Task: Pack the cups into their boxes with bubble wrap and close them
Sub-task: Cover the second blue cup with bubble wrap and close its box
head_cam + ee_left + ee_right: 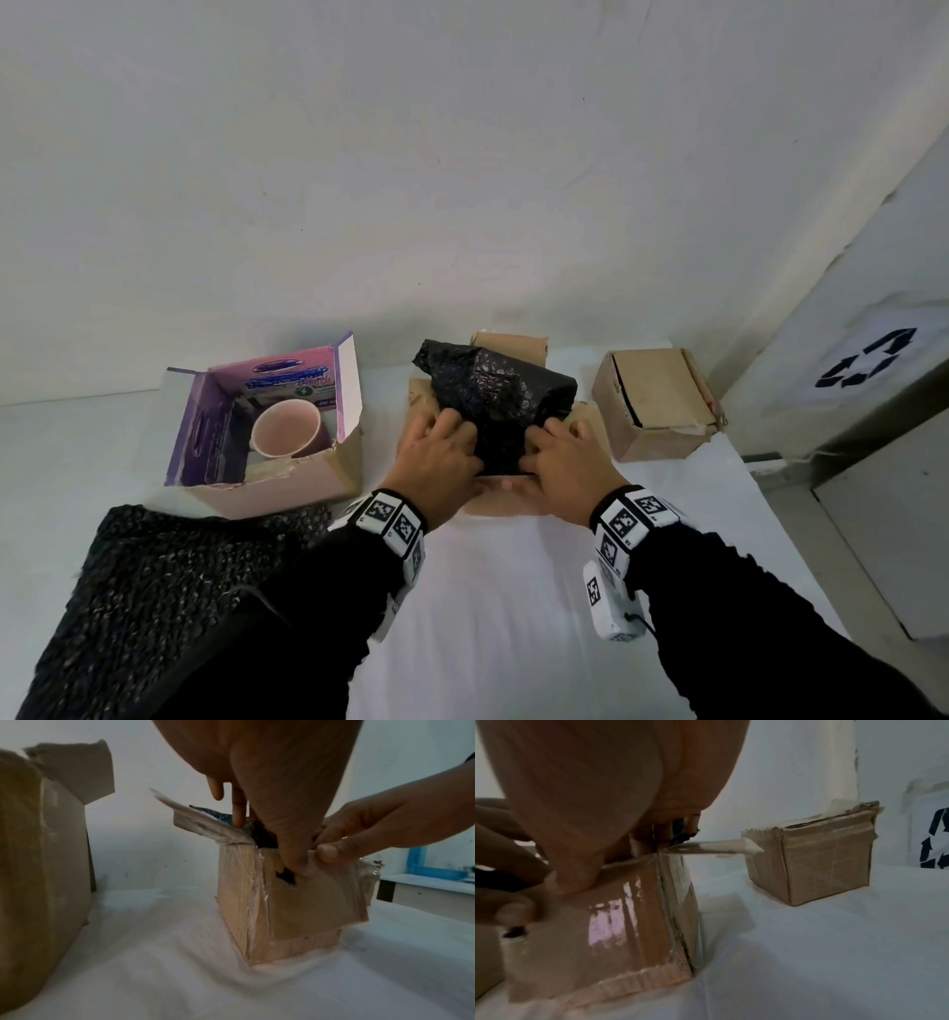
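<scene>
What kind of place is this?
Probably a makeshift packing spot in a plain room, though I can't be sure. A white-covered table stands against a bare wall, with cardboard boxes, black bubble wrap and a recycling sign.

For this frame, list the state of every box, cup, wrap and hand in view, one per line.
Middle box: open, flaps spread, black bubble-wrapped bundle partly in, sticking out.
Purple box: open, lid up.
Pink cup: unwrapped, inside the purple box.
Right box: flaps folded shut.
Spare bubble wrap: loose on the table.
Left hand: pressing the bundle.
Right hand: pressing the bundle.
</scene>
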Demonstrator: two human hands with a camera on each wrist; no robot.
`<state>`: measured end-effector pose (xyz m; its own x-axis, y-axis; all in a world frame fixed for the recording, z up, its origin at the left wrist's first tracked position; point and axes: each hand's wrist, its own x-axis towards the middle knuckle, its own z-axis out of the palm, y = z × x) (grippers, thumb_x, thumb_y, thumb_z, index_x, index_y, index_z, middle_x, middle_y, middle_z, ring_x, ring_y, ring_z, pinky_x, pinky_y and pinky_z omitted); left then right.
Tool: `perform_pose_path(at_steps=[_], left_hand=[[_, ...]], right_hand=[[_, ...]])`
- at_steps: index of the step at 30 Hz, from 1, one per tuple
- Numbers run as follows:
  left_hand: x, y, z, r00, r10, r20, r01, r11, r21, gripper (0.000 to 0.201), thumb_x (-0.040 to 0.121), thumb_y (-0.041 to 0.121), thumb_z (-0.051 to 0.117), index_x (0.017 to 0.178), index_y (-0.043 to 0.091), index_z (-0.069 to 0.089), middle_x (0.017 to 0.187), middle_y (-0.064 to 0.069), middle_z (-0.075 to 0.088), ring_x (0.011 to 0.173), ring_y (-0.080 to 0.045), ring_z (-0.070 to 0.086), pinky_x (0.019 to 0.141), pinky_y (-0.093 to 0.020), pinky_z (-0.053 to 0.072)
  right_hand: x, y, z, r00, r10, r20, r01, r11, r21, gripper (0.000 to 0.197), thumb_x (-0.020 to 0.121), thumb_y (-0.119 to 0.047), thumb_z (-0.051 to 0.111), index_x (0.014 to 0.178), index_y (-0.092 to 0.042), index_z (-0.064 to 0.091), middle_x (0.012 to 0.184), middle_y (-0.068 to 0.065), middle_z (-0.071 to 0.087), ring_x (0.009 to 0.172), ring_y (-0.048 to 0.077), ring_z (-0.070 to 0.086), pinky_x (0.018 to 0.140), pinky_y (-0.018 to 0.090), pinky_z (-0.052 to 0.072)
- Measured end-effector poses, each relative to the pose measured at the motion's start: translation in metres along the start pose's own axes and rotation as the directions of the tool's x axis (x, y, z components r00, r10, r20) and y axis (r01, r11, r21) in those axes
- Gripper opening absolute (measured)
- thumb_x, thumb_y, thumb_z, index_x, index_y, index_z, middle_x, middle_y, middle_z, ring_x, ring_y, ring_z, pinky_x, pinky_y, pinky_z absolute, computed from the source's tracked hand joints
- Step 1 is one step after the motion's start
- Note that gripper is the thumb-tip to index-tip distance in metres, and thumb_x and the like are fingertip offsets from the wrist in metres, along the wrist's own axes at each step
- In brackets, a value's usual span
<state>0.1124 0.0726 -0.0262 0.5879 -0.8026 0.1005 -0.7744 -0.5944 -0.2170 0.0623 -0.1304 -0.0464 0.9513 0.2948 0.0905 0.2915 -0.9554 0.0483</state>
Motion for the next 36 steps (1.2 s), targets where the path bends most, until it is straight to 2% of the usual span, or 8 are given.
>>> perform_pose_path(at_steps=[10, 16, 18, 21, 24, 28, 32, 36], left_hand=[[-0.004, 0.012, -0.005, 0.996, -0.072, 0.061, 0.069, 0.996, 0.054, 0.026, 0.082, 0.045, 0.064, 0.074, 0.021, 0.060, 0.074, 0.004, 0.062, 0.101, -0.026, 0.054, 0.096, -0.048, 0.025], [-0.002, 0.004, 0.003, 0.970, -0.190, 0.153, 0.189, 0.982, 0.019, 0.057, 0.081, 0.070, 0.033, 0.089, 0.030, 0.072, 0.110, 0.007, 0.058, 0.115, -0.022, 0.039, 0.097, -0.048, 0.022], [-0.003, -0.002, 0.004, 0.966, -0.214, 0.145, 0.223, 0.973, -0.050, 0.068, 0.080, 0.073, 0.020, 0.093, 0.033, 0.073, 0.112, 0.011, 0.057, 0.112, -0.020, 0.040, 0.094, -0.045, 0.021], [0.004, -0.008, -0.002, 0.954, -0.240, 0.182, 0.260, 0.961, -0.098, 0.079, 0.083, 0.071, 0.003, 0.099, 0.032, 0.070, 0.112, 0.015, 0.058, 0.115, -0.019, 0.040, 0.094, -0.042, 0.020], [0.015, -0.019, -0.005, 0.948, -0.286, 0.136, 0.309, 0.931, -0.195, 0.051, 0.091, 0.064, 0.030, 0.097, 0.032, 0.069, 0.111, 0.012, 0.056, 0.110, -0.016, 0.042, 0.091, -0.037, 0.028], [0.033, -0.032, -0.006, 0.851, -0.524, -0.019, 0.454, 0.755, -0.473, 0.034, 0.088, 0.051, 0.057, 0.110, 0.024, 0.057, 0.118, 0.001, 0.056, 0.110, -0.023, 0.049, 0.093, -0.038, 0.039], [0.056, -0.044, 0.001, 0.769, -0.630, 0.112, 0.520, 0.512, -0.684, 0.072, 0.080, 0.064, 0.057, 0.135, 0.024, 0.033, 0.123, -0.004, 0.062, 0.111, -0.030, 0.057, 0.094, -0.047, 0.046], [0.066, -0.042, 0.007, 0.742, -0.650, 0.163, 0.416, 0.256, -0.873, 0.069, 0.075, 0.056, 0.069, 0.129, 0.033, 0.034, 0.102, 0.011, 0.068, 0.098, -0.018, 0.064, 0.087, -0.046, 0.051]], right_hand=[[-0.001, -0.010, 0.007, 0.995, -0.069, -0.079, 0.055, 0.984, -0.167, 0.035, 0.091, -0.041, 0.034, 0.088, -0.013, 0.054, 0.047, 0.001, 0.056, 0.047, 0.024, 0.055, 0.098, 0.045, 0.033], [0.003, -0.012, -0.013, 0.976, 0.004, 0.218, 0.005, 0.999, -0.038, 0.050, 0.094, -0.048, 0.011, 0.109, -0.016, 0.045, 0.080, 0.002, 0.069, 0.084, 0.025, 0.064, 0.117, 0.051, 0.006], [0.001, -0.007, -0.016, 0.992, -0.009, 0.127, -0.001, 0.997, 0.075, 0.042, 0.092, -0.053, 0.025, 0.097, -0.019, 0.049, 0.078, -0.001, 0.067, 0.081, 0.023, 0.062, 0.111, 0.044, 0.022], [-0.001, 0.005, -0.019, 0.982, 0.140, -0.130, -0.071, 0.899, 0.432, 0.027, 0.093, -0.045, 0.051, 0.081, -0.021, 0.050, 0.077, -0.006, 0.055, 0.071, 0.013, 0.050, 0.074, 0.030, 0.041], [0.008, 0.023, -0.024, 0.776, 0.548, -0.311, -0.283, 0.745, 0.605, 0.023, 0.095, -0.040, 0.052, 0.088, -0.019, 0.048, 0.083, -0.005, 0.050, 0.076, 0.012, 0.048, 0.067, 0.026, 0.045], [0.030, 0.036, -0.025, 0.578, 0.776, 0.250, -0.640, 0.241, 0.730, 0.046, 0.093, -0.066, 0.033, 0.108, -0.024, 0.047, 0.094, -0.001, 0.061, 0.094, 0.025, 0.059, 0.089, 0.043, 0.046], [0.048, 0.044, -0.028, 0.615, 0.711, 0.341, -0.668, 0.240, 0.705, 0.051, 0.092, -0.067, 0.032, 0.104, -0.023, 0.056, 0.099, 0.001, 0.062, 0.099, 0.025, 0.059, 0.092, 0.042, 0.045], [0.053, 0.037, -0.031, 0.672, 0.688, 0.273, -0.478, 0.121, 0.870, 0.015, 0.091, -0.029, 0.064, 0.101, -0.019, 0.060, 0.096, -0.003, 0.064, 0.096, 0.019, 0.063, 0.085, 0.034, 0.050]])
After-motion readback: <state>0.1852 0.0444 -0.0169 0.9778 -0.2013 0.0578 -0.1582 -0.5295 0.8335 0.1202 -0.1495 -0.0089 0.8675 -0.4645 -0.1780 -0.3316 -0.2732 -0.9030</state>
